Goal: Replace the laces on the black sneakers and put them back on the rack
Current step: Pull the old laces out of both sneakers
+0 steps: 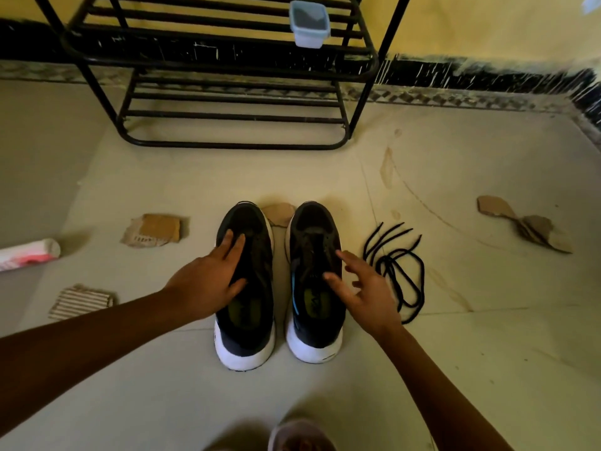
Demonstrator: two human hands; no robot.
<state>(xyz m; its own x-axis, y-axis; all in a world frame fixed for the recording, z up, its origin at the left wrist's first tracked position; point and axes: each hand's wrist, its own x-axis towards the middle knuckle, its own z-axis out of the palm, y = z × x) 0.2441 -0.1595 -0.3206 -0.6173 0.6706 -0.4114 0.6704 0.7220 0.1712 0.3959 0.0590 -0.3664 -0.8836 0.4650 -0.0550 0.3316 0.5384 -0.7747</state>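
- Two white-soled black sneakers, the left sneaker (244, 340) and the right sneaker (317, 327), stood side by side on the floor, toes toward a black metal shoe rack (221, 65).
- The left hand (208, 281) lay on the left sneaker's upper, fingers straight, gripping nothing.
- The right hand (364, 288) hung at the right sneaker's outer edge, fingers spread and empty (contact could not be judged).
- Loose black laces (394, 270) lay coiled just right of the pair.
- A small plastic container (309, 24) sat on a rack shelf.
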